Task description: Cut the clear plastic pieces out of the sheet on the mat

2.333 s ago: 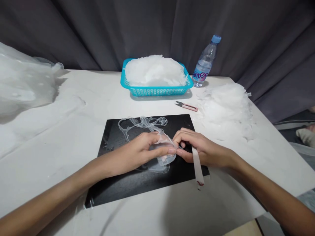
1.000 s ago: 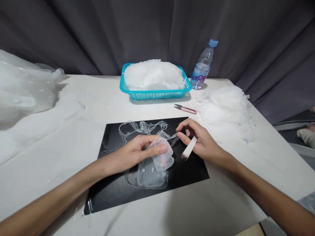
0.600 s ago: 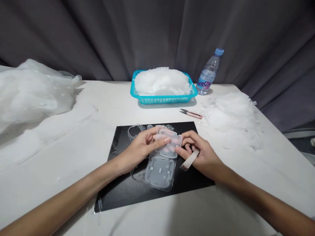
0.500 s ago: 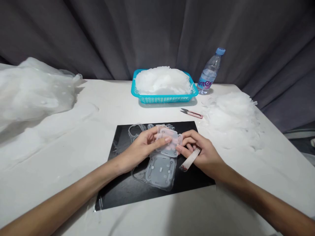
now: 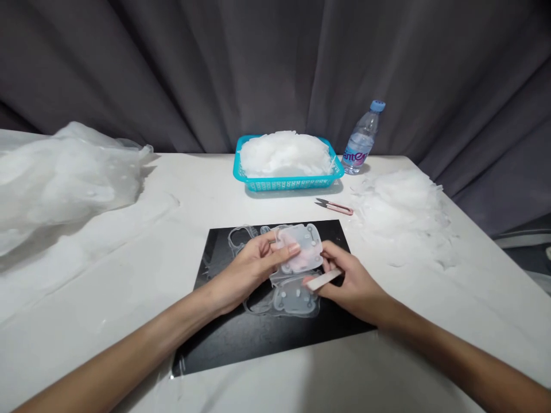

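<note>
Between the thumb and fingers of my left hand (image 5: 258, 261) is a translucent moulded piece (image 5: 309, 244), a soft-looking panel with small holes and slots. A second translucent panel (image 5: 295, 298) hangs just below it, seemingly joined by thin clear material, over a black mat (image 5: 224, 338). Thin clear loops (image 5: 237, 236) trail out to the left. My right hand (image 5: 350, 278) is closed around a narrow pale strip (image 5: 323, 279) that points left across the lower panel. Its fingertips are at the upper panel's right edge; whether they pinch it I cannot tell.
A turquoise basket (image 5: 288, 184) heaped with white translucent pieces stands at the back, beside a water bottle (image 5: 360, 140). Pink-handled thread snips (image 5: 334, 206) lie in front. A loose translucent pile (image 5: 400, 212) is at right, a large filled plastic bag (image 5: 73, 178) at left.
The pale strip has swung from slanting down to nearly level. Both panels have shifted rightward, and the lower one has tilted. My right fingers have changed their hold; the whole view has tipped slightly upward.
</note>
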Motion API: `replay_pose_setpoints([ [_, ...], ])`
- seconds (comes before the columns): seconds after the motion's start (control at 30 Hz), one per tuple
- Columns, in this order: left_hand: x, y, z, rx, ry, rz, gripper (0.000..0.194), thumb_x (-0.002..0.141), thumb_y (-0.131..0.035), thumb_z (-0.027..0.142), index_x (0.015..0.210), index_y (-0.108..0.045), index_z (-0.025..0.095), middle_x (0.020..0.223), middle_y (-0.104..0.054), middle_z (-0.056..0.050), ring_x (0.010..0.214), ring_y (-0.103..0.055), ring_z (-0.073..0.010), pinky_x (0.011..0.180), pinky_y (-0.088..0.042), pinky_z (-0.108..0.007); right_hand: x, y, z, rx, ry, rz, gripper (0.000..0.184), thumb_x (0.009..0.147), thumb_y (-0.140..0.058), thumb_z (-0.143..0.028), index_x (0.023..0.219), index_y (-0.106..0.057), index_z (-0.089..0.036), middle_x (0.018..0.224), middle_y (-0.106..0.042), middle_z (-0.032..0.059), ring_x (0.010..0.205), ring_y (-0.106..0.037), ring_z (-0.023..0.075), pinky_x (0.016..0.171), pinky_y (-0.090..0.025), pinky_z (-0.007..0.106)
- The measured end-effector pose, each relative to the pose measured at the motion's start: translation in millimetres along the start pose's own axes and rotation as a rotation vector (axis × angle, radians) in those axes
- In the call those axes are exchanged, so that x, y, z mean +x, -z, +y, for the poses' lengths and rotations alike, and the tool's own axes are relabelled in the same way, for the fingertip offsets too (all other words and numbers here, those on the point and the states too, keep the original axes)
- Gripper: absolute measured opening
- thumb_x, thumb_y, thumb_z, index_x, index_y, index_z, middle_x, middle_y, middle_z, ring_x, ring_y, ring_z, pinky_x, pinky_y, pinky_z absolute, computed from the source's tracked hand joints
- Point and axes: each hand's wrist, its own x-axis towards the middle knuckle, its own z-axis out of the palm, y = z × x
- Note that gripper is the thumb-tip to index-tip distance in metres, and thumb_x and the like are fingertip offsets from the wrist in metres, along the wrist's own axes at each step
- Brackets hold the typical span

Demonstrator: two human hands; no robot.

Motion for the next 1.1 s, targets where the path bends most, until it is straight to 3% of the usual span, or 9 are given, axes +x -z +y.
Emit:
replay_pose_setpoints([
  [0.17,2,1.9,-4,-0.06,-0.052,0.032,0.041,0.077,-0.094,0.024,0.108,-0.07,0.013,0.104,-0.081,-0.008,0.088,-0.076,-0.0141,0.082,-0.059,-0.021,-2,-3,7,-0.052,0.048,0.058,0.006,0.092,-0.069,-0.027,0.093,-0.067,-0.021,0.082,-0.061,-0.0007,0.075,-0.052,0.0155,0.07,-0.042,0.028],
  [0.3,4,2.0,-7,-0.108,-0.131,0.063,0.037,0.074,-0.094,0.019,0.101,-0.07,0.013,0.095,-0.081,-0.005,0.082,-0.076,-0.0135,0.078,-0.06,-0.02,-1,-3,6,-0.156,0.074,0.034,0.008,0.094,-0.066,-0.026,0.088,-0.069,-0.021,0.079,-0.062,-0.0006,0.075,-0.054,0.016,0.069,-0.04,0.027],
  [0.5,3,-2.8,-6,-0.182,-0.179,-0.023,0.03,0.075,-0.094,0.015,0.092,-0.069,0.013,0.08,-0.077,-0.001,0.069,-0.072,-0.0099,0.066,-0.057,-0.015,3,-9,10,-0.481,0.045,0.029,0.007,0.088,-0.069,-0.017,0.088,-0.074,-0.021,0.081,-0.067,0.0019,0.077,-0.06,0.0182,0.068,-0.041,0.028],
  [0.73,9,-6.6,-7,-0.165,-0.173,0.127,0.036,0.08,-0.092,0.024,0.108,-0.072,0.013,0.097,-0.08,-0.004,0.086,-0.074,-0.0117,0.082,-0.058,-0.018,-1,-4,8,-0.552,0.323,0.021,0.014,0.09,-0.069,-0.014,0.097,-0.074,-0.025,0.095,-0.076,0.0015,0.088,-0.057,0.0221,0.078,-0.046,0.034],
  [0.9,7,-6.7,-12,-0.007,-0.13,0.149,0.045,0.076,-0.094,0.034,0.107,-0.07,0.013,0.093,-0.079,-0.005,0.078,-0.072,-0.014,0.074,-0.056,-0.022,-5,2,10,-0.504,0.462,0.265,0.025,0.087,-0.074,-0.016,0.107,-0.059,-0.023,0.096,-0.062,0.0031,0.08,-0.055,0.0189,0.069,-0.048,0.032],
  [1.0,7,-4.7,-14,0.081,-0.127,0.139,0.038,0.082,-0.087,0.043,0.099,-0.071,0.013,0.085,-0.075,-0.002,0.075,-0.068,-0.0132,0.073,-0.053,-0.023,-5,8,13,-0.713,0.684,0.287,0.046,0.09,-0.077,-0.02,0.13,-0.055,-0.023,0.116,-0.058,0.0094,0.086,-0.057,0.0195,0.07,-0.051,0.032],
  [1.1,8,0.1,-18,0.155,-0.093,0.165,0.039,0.089,-0.078,0.053,0.093,-0.073,0.014,0.085,-0.073,-0.002,0.08,-0.066,-0.0148,0.076,-0.052,-0.025,-3,12,13,-0.998,0.849,0.23,0.044,0.094,-0.074,-0.017,0.135,-0.061,-0.024,0.122,-0.061,0.0119,0.09,-0.058,0.0211,0.071,-0.052,0.032],
])
